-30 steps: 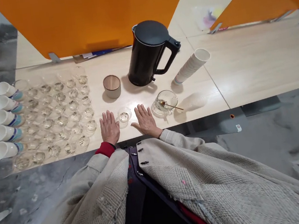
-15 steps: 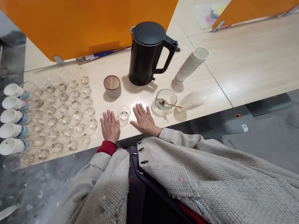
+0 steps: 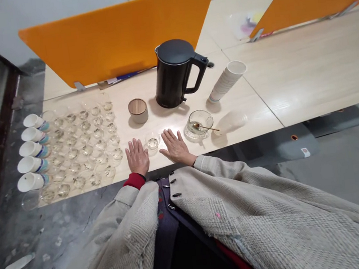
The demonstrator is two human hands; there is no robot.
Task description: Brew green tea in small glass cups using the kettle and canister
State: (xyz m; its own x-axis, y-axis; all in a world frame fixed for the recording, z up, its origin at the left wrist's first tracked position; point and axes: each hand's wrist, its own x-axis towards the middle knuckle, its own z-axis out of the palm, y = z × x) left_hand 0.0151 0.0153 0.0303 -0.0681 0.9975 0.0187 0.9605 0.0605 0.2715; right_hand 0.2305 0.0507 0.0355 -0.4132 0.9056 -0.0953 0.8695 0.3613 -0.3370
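Observation:
My left hand (image 3: 137,156) lies flat near the table's front edge, fingers apart and holding nothing. On the other side of a small clear cup (image 3: 153,143), my right hand (image 3: 177,147) also rests flat with spread fingers. Dark bits that look like tea leaves lie in that cup. Right of my right hand stands a glass bowl (image 3: 200,120) with a small spoon (image 3: 205,127) leaning in it. A round container with a wooden lid (image 3: 138,110) sits behind the cup, and a black electric kettle (image 3: 176,73) stands farther back.
Rows of clear cups (image 3: 85,151) with dark bits fill the table's left end, bordered by several white paper cups (image 3: 30,164). A leaning stack of paper cups (image 3: 228,80) stands right of the kettle, near a lying clear cup stack (image 3: 232,121). Orange partitions (image 3: 120,36) rise behind.
The camera view has shifted, so the table sits slightly lower and more of the wall shows. Both hands stay flat in the same places beside the cup.

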